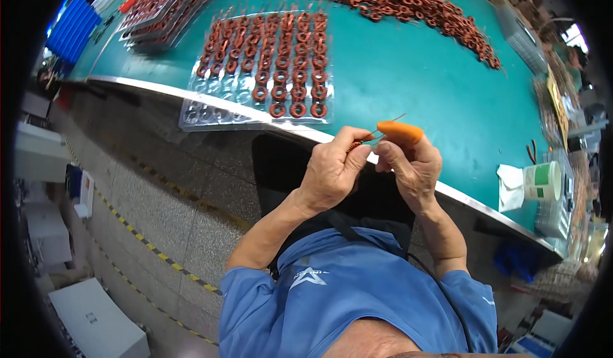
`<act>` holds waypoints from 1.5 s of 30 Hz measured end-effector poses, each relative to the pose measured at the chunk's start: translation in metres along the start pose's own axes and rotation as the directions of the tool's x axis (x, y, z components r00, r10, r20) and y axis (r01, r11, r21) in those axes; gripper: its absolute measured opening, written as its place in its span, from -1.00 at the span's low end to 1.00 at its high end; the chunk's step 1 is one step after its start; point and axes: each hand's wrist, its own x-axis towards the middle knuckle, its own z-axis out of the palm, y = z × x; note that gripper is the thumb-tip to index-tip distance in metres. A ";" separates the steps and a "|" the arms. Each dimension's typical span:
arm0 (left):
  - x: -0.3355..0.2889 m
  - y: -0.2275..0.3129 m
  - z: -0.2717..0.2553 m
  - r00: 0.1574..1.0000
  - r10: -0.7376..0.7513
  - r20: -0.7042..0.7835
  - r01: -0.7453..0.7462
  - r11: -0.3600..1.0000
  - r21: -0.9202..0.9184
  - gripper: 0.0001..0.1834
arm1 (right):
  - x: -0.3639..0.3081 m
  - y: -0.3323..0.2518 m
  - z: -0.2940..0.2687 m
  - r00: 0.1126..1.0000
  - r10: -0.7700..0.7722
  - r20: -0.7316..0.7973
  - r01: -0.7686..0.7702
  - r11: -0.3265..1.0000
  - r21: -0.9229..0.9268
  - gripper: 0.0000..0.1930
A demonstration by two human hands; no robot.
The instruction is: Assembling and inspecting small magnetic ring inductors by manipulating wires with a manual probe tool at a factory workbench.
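Between the thumb and fingers of my left hand (333,170) is a small ring coil (354,146) wound with copper-coloured wire, mostly covered by the fingertips. Thin wire leads (397,118) stick out from it toward the right. My right hand (414,166) is closed beside it, thumb and fingers pinched at the leads. An orange cover (401,130), apparently a finger sleeve, sits over a finger of that hand. Both hands are above the table's near edge. Just beyond my left hand lies a clear plastic tray (191,117) with rows of similar coils and some vacant pockets in its near left part.
A large heap of loose coils (402,0) spreads across the far side of the green table (415,77). Stacked coil trays (169,7) and a blue bin (71,27) are at the far left. At the right stand a white and green cup (543,180) and a white cloth (509,186).
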 end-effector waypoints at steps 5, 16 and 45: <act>-0.013 -0.005 -0.015 0.998 -0.036 -0.053 0.023 0.972 -0.232 -0.57 | 0.019 -0.007 0.010 0.975 -0.158 0.153 0.182 0.971 -0.156 -0.82; -0.058 -0.046 -0.035 0.949 -0.230 -0.216 0.168 0.948 -0.271 -0.71 | 0.123 -0.029 0.091 0.820 -0.190 0.540 0.380 0.886 -0.266 -0.85; -0.060 -0.082 -0.039 0.927 -0.338 -0.163 0.312 0.935 -0.167 -0.87 | 0.293 0.041 -0.130 0.932 -0.329 0.150 0.255 0.306 -0.917 -0.72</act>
